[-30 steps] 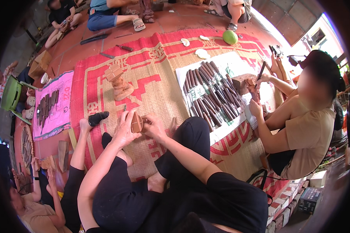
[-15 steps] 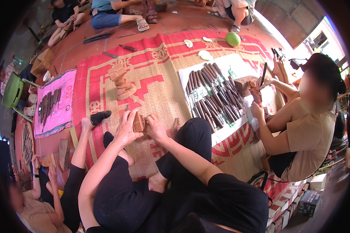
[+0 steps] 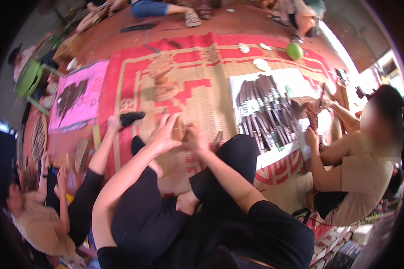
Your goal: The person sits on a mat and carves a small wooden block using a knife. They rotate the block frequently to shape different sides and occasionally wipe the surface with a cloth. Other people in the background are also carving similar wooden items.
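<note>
A small reddish-brown wooden block (image 3: 178, 130) is gripped by my left hand (image 3: 164, 135), fingers over its far left side and thumb below. A thin pointed thing rises beyond those fingers; blur hides its kind. Against the block's right side, my right hand (image 3: 195, 139) is closed with its fingers curled together, and what they pinch cannot be made out. Past my hands, a partly carved wooden figure (image 3: 165, 89) with a blocky top stands upright on the patterned mat (image 3: 199, 107).
Many dark-handled carving tools (image 3: 265, 112) lie on a white sheet at right; more lie on a pink sheet (image 3: 94, 96) at left. A co-worker (image 3: 363, 166) at right carves a wooden piece. A green round fruit (image 3: 294, 51) and a green chair (image 3: 29, 80) stand farther off.
My view has swung left, so the scene sits farther right and is blurred. Both hands stay at the wooden block, which now shows a different face.
</note>
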